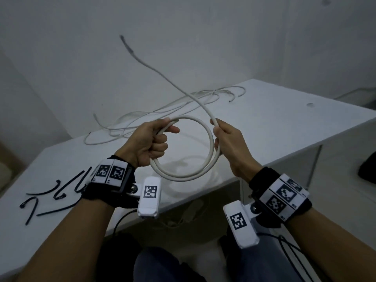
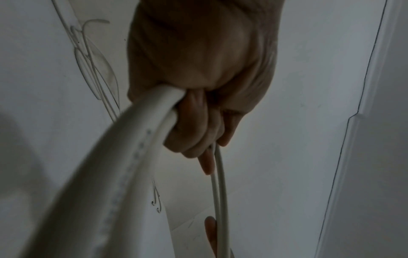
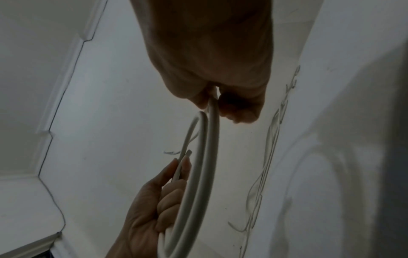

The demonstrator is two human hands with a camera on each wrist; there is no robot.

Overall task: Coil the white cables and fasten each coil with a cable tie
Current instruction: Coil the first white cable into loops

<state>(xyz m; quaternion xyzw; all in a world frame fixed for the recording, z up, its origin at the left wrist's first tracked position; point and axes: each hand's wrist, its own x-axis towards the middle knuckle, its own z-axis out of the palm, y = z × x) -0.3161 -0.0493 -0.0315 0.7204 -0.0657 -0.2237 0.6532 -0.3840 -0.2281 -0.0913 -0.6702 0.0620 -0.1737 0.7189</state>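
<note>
White cable coil [image 1: 184, 176] hangs above the table [image 1: 284, 119] between my hands — left hand [image 1: 145, 144] fisted round its near-left arc, right hand [image 1: 228, 139] pinching the right side. Loose tail [image 1: 162, 75] runs up and away to the far left from my right hand, so I reckon that hand feeds the next loop.

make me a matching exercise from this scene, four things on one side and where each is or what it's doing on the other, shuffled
Things:
1. left hand
2. right hand
3. black cable ties
4. loose white cables

Places or states:
A. lying at the table's near left corner
B. gripping the coil at its left side
C. spread in a heap at the far side of the table
D. holding the cable where its free end rises off the coil

Pairs: 1-B, 2-D, 3-A, 4-C
</note>
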